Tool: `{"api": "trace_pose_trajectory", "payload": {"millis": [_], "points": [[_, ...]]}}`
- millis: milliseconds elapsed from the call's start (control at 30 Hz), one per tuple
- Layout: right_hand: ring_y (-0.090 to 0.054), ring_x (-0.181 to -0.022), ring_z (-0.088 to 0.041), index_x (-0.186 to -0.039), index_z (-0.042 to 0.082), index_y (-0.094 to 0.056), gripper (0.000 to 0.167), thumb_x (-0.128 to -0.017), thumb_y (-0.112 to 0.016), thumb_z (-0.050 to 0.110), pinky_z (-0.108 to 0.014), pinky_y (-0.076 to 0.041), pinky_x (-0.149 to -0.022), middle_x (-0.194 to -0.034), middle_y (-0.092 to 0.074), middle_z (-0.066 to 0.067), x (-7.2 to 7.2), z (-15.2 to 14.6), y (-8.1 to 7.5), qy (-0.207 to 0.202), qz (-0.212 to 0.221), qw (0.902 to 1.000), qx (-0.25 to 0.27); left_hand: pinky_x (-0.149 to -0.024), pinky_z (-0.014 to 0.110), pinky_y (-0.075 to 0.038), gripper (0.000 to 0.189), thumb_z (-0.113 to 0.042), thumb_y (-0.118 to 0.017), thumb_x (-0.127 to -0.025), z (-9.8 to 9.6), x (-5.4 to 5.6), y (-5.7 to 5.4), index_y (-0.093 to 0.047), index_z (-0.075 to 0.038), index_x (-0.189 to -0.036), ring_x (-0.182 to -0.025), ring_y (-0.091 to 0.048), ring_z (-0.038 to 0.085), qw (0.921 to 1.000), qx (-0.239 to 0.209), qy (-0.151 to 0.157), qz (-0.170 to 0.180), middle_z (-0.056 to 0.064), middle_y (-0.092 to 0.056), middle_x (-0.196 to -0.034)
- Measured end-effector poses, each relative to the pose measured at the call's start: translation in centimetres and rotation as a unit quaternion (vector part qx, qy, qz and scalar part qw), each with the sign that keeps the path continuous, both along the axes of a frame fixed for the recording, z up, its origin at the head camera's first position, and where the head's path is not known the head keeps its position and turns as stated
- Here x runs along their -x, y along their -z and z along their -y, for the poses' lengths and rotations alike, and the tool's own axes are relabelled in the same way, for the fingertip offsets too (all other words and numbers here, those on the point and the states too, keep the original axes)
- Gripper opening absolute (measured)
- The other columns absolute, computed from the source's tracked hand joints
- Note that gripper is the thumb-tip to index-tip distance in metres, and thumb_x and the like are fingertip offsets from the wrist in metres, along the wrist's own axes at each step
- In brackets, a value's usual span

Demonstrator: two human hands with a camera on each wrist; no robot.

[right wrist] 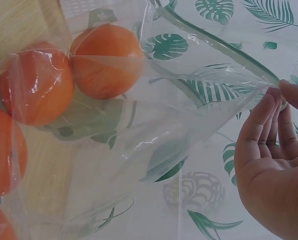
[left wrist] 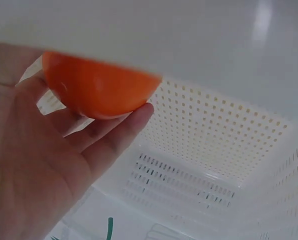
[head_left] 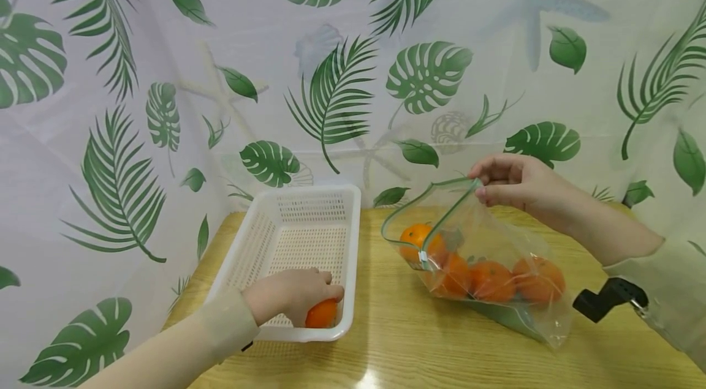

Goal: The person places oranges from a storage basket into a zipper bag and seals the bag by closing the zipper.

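My left hand (head_left: 291, 294) reaches into the near right corner of a white plastic basket (head_left: 357, 236), its fingers curled round an orange (head_left: 322, 314). In the left wrist view the fingers lie along the side of this orange (left wrist: 101, 90), and the basket's rim hides its upper part. Over on the right, my right hand (head_left: 515, 184) pinches the green-edged mouth of a clear zip bag (head_left: 496, 236) between thumb and fingertips. The bag's mouth gapes toward the basket. Several oranges (head_left: 493, 282) lie inside the bag; the right wrist view shows them through the plastic.
Basket and bag stand side by side on a wooden table (head_left: 380, 334), with a gap between them. A white cloth (head_left: 342, 27) printed with green leaves hangs behind and at the sides. A black strap (head_left: 609, 298) hangs at the right sleeve.
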State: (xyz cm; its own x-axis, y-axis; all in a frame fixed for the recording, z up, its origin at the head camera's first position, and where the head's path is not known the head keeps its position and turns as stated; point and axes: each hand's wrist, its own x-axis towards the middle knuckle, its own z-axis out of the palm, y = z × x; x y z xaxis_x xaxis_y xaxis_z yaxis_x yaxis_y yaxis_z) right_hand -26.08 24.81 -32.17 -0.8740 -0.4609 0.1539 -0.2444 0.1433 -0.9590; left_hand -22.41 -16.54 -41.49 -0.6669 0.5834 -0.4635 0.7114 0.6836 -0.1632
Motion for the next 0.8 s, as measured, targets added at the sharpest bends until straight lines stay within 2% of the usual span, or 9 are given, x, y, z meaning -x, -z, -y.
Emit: {"api": "trace_pose_trajectory", "payload": {"millis": [233,433,800], "points": [[-0.067,-0.083,-0.012,-0.116,0.017,-0.071,0.026,-0.103,-0.062,-0.004,-0.025,-0.061,-0.079,-0.097,-0.069,0.004,-0.11,-0.02,0.15,0.002,-0.003,1.0000,-0.001,-0.077,0.028,-0.058,0.070,-0.020,-0.099,-0.070,0.17,-0.43,-0.15,-0.059,-0.035,-0.125,-0.101,-0.058,0.012,0.9998,0.007,0.013,-0.011,-0.005,-0.060,-0.115],[-0.067,-0.083,-0.012,-0.117,0.014,-0.070,0.025,-0.102,-0.062,-0.004,-0.025,-0.061,-0.078,-0.097,-0.069,0.003,-0.14,-0.02,0.23,-0.003,-0.002,1.0000,0.007,-0.078,0.030,-0.059,0.072,-0.017,-0.100,-0.068,0.25,-0.29,-0.09,-0.058,-0.035,-0.124,-0.103,-0.059,0.013,0.9996,0.003,0.016,-0.024,-0.004,-0.060,-0.116],[-0.066,-0.082,-0.012,-0.116,0.016,-0.070,0.026,-0.103,-0.062,-0.004,-0.025,-0.061,-0.077,-0.097,-0.069,0.003,-0.16,-0.30,0.26,-0.001,-0.003,1.0000,0.007,-0.081,0.031,-0.060,0.075,-0.018,-0.102,-0.066,0.21,0.05,-0.39,-0.057,-0.035,-0.124,-0.104,-0.058,0.014,0.9988,-0.004,0.024,-0.042,-0.003,-0.060,-0.119]]}}
